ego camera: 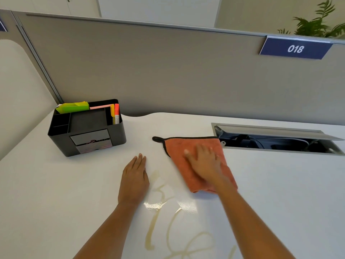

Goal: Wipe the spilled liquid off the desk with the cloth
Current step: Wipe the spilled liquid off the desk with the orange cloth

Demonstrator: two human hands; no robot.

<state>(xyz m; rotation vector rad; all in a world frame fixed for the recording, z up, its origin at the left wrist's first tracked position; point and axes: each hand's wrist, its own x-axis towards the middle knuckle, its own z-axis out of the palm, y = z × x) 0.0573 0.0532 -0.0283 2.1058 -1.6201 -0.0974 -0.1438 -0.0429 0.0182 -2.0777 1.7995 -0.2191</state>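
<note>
A folded orange cloth with a black trim and loop lies on the white desk. My right hand presses flat on top of it, fingers spread. Thin yellowish trails of spilled liquid curl over the desk in front of the cloth, running to the near edge of the view. Left of the spill, my left hand rests palm down on the desk with its fingers together, holding nothing.
A black desk organiser with sticky notes and markers stands at the back left. An open cable hatch is sunk into the desk at the back right. A grey partition closes the far side.
</note>
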